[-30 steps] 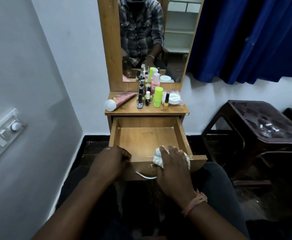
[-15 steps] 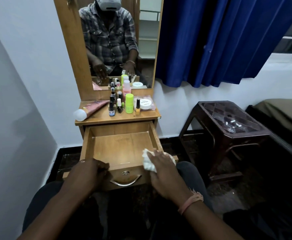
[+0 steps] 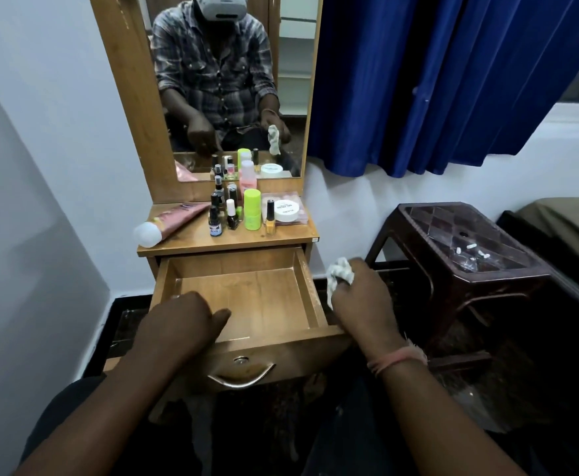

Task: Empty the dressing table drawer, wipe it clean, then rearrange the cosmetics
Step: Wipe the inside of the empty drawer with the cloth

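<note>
White walls and a blue curtain (image 3: 435, 80) at upper right frame my view; the dressing table (image 3: 226, 242) sits centre, mirror (image 3: 233, 87) above it. Drawer (image 3: 243, 297) is pulled out in mid-frame, bare wood inside. My left hand (image 3: 178, 321) rests curled over its front edge at lower left, thumb lying inside along the drawer floor, holding nothing.

Change from half a second ago: my right hand (image 3: 363, 297) has left the drawer's front right corner and is now outside the drawer, just beside its right wall. It is closed around the crumpled white cloth (image 3: 339, 274), which sticks out past the knuckles. The view has also tipped up, so more of the mirror shows.

Cosmetics are all on the tabletop, as before: pink tube (image 3: 171, 223) lying on its side at left, small dark bottles (image 3: 222, 214) clustered in the middle, lime-green container (image 3: 252, 209), yellow polish bottle (image 3: 270, 218), white round jar (image 3: 287, 210) at right.

Dark brown stool (image 3: 470, 249) stands right of the table.
</note>
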Demonstrator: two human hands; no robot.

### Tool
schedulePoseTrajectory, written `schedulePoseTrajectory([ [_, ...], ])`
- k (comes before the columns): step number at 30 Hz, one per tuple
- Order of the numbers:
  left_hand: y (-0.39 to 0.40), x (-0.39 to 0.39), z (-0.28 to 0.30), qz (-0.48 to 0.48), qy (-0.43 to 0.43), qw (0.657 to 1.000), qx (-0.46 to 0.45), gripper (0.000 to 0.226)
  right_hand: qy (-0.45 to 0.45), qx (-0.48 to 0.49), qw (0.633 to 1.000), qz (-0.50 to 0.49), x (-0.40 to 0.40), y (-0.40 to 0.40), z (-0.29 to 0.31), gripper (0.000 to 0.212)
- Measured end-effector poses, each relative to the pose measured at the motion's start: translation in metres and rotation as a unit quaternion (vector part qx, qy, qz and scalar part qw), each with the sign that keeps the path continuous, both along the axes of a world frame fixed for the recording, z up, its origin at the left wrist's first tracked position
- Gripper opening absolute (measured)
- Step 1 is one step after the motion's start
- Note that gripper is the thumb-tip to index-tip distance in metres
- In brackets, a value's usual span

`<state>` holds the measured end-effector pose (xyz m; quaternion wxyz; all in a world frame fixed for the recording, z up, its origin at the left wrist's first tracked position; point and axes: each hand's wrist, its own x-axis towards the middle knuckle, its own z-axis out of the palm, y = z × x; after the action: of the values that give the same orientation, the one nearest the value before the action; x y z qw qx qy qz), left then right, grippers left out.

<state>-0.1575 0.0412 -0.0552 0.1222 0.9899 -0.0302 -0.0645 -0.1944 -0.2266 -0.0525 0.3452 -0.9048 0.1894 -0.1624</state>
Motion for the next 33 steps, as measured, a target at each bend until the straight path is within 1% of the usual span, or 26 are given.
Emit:
schedulePoseTrajectory([
  [1, -0.005, 0.009, 0.001, 0.006, 0.018, 0.999, -0.034, 0.058, -0.007, 0.061, 0.998, 0.030, 0.007, 0.001, 0.006, 0.016],
  [2, -0.012, 0.017, -0.001, 0.011, 0.025, 0.997, -0.069, 0.056, 0.011, 0.111, 0.992, 0.063, 0.013, 0.003, 0.009, 0.018],
  [3, -0.017, 0.024, -0.006, 0.018, 0.024, 0.995, -0.098, 0.055, 0.046, 0.132, 0.985, 0.103, 0.017, 0.004, 0.010, 0.024],
  [4, -0.021, 0.029, -0.014, 0.022, 0.019, 0.993, -0.118, 0.054, 0.105, 0.120, 0.977, 0.141, 0.023, 0.004, 0.007, 0.032],
  [5, -0.023, 0.032, -0.024, 0.027, 0.017, 0.991, -0.128, 0.054, 0.190, 0.075, 0.964, 0.168, 0.026, 0.005, 0.005, 0.043],
  [7, -0.025, 0.031, -0.043, 0.042, 0.037, 0.991, -0.124, 0.051, 0.340, -0.015, 0.918, 0.201, 0.031, 0.004, -0.003, 0.062],
  [8, -0.027, 0.030, -0.050, 0.049, 0.054, 0.991, -0.113, 0.050, 0.382, -0.028, 0.901, 0.204, 0.034, 0.003, -0.006, 0.068],
  [9, -0.027, 0.028, -0.053, 0.052, 0.060, 0.992, -0.101, 0.050, 0.398, -0.037, 0.895, 0.197, 0.035, 0.003, -0.009, 0.071],
  [12, -0.030, 0.030, -0.057, 0.039, 0.048, 0.994, -0.088, 0.044, 0.404, -0.104, 0.893, 0.169, 0.040, 0.014, -0.020, 0.081],
  [14, -0.029, 0.032, -0.059, 0.037, 0.085, 0.993, -0.078, 0.042, 0.400, -0.119, 0.893, 0.166, 0.046, 0.024, -0.026, 0.084],
  [16, -0.029, 0.033, -0.062, 0.033, 0.110, 0.991, -0.065, 0.043, 0.367, -0.097, 0.911, 0.158, 0.058, 0.028, -0.031, 0.085],
  [18, -0.028, 0.034, -0.062, 0.022, 0.109, 0.992, -0.067, 0.045, 0.300, -0.031, 0.944, 0.131, 0.079, 0.029, -0.033, 0.083],
  [21, -0.028, 0.030, -0.058, 0.021, 0.094, 0.993, -0.066, 0.043, 0.196, 0.061, 0.974, 0.094, 0.111, 0.032, -0.034, 0.070],
  [22, -0.027, 0.030, -0.057, 0.023, 0.087, 0.994, -0.065, 0.042, 0.165, 0.071, 0.980, 0.084, 0.120, 0.034, -0.037, 0.063],
  [24, -0.026, 0.029, -0.057, 0.028, 0.075, 0.994, -0.072, 0.042, 0.129, 0.051, 0.988, 0.070, 0.124, 0.036, -0.037, 0.052],
  [26, -0.024, 0.028, -0.057, 0.030, 0.067, 0.994, -0.077, 0.041, 0.121, 0.015, 0.989, 0.079, 0.117, 0.034, -0.036, 0.052],
  [28, -0.024, 0.030, -0.062, 0.031, 0.068, 0.994, -0.081, 0.042, 0.143, -0.031, 0.984, 0.100, 0.109, 0.027, -0.035, 0.054],
  [29, -0.024, 0.031, -0.064, 0.031, 0.072, 0.994, -0.081, 0.042, 0.165, -0.050, 0.979, 0.105, 0.105, 0.024, -0.034, 0.049],
  [31, -0.025, 0.032, -0.065, 0.030, 0.085, 0.993, -0.077, 0.041, 0.191, -0.071, 0.974, 0.103, 0.100, 0.021, -0.035, 0.023],
  [32, -0.025, 0.033, -0.065, 0.029, 0.087, 0.993, -0.079, 0.040, 0.186, -0.069, 0.975, 0.098, 0.099, 0.022, -0.039, 0.016],
  [33, -0.025, 0.033, -0.066, 0.026, 0.084, 0.993, -0.081, 0.040, 0.176, -0.063, 0.978, 0.090, 0.101, 0.022, -0.043, 0.015],
])
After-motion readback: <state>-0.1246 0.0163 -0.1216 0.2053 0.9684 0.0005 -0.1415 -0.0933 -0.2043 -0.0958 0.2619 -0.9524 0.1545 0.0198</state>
